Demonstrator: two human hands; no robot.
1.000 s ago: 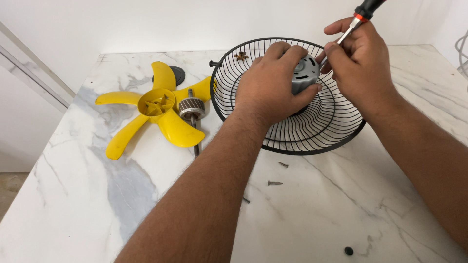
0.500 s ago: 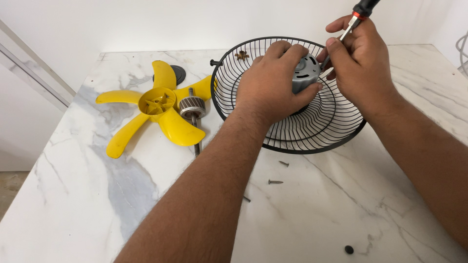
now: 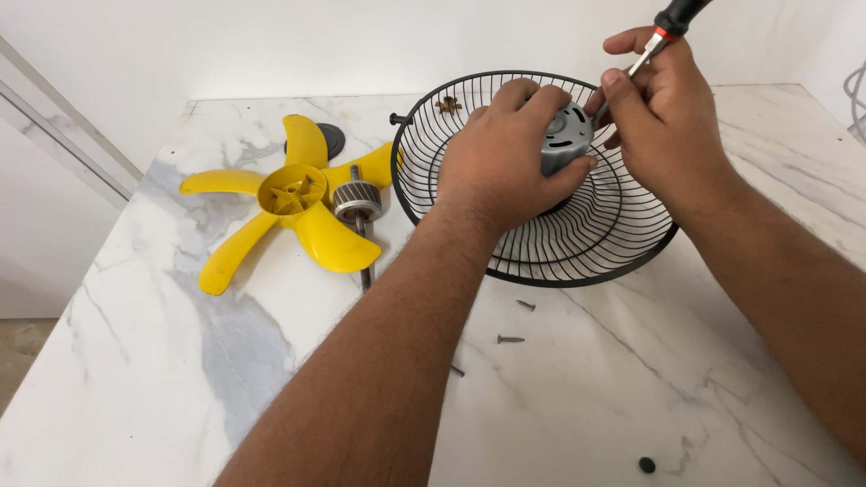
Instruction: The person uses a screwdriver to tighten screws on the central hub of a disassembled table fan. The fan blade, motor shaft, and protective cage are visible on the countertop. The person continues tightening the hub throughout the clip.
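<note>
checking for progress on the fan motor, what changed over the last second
Almost nothing. The right hand shifted the screwdriver slightly at the motor but keeps its grip. The left hand still clamps the motor inside the grille. The yellow blade, rotor and loose screws stayed put.

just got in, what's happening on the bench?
A person's left hand grips a grey cylindrical motor housing sitting in a black wire fan guard. The right hand holds a black-handled screwdriver, its tip at the housing's top. On the white marble table to the left lie a yellow five-blade fan propeller and a copper-wound rotor on a shaft. Loose screws lie in front of the guard.
</note>
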